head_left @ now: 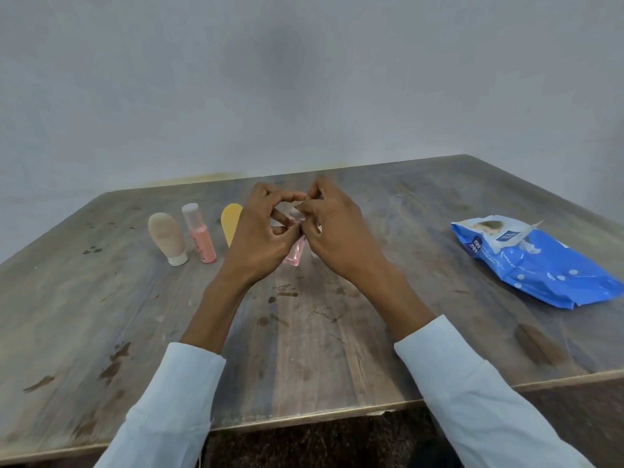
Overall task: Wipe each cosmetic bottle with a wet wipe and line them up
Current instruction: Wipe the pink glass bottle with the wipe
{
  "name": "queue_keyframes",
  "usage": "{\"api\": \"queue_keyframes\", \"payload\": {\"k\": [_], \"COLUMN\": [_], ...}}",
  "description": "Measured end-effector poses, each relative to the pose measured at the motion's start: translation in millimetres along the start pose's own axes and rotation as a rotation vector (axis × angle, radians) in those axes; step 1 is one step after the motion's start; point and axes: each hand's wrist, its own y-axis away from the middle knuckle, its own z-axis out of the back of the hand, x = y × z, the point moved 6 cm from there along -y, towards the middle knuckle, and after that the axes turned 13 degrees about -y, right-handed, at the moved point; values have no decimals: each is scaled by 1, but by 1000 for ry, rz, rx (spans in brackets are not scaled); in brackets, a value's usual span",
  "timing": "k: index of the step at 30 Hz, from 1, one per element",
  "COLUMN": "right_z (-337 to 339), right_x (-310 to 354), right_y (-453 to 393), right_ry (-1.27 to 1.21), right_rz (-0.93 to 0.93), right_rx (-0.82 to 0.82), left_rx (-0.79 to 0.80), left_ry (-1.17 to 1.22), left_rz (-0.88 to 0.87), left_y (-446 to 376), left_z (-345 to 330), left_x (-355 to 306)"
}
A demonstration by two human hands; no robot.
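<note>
A clear pink bottle (294, 255) stands on the table behind my two hands, mostly hidden by them. My left hand (261, 233) curls its fingers round the bottle's top. My right hand (332, 228) pinches a small white wet wipe (297, 208) against the top of the bottle. To the left, three containers stand in a row: a beige tube (167, 236) on its white cap, a pink bottle with a clear cap (199, 233), and a yellow tube (231, 221) partly hidden by my left hand.
A blue pack of wet wipes (540, 261) lies at the right of the wooden table (320, 349), its flap lifted. The table's front edge runs under my forearms. A plain grey wall stands behind the table.
</note>
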Motion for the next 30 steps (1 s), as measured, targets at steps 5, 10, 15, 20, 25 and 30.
{"api": "queue_keyframes", "payload": {"k": [5, 10, 15, 20, 25, 30], "right_z": [8, 8, 12, 15, 8, 14], "right_x": [1, 1, -3, -9, 2, -2], "right_y": [-1, -1, -5, -4, -1, -3], "right_ry": [-50, -76, -203, -355, -352, -319], "right_rz": [-36, -35, -105, -213, -117, -106], "right_rx": [-57, -55, -109, -134, -39, -161], "left_rx": [-19, -34, -74, -95, -100, 50], "left_ry": [14, 11, 149, 469, 716, 697], "left_rz": [-9, -8, 123, 239, 299, 215], "left_y": [0, 0, -6, -7, -7, -7], "left_z": [0, 0, 9, 8, 12, 2], "left_x": [-1, 3, 19, 25, 34, 25]}}
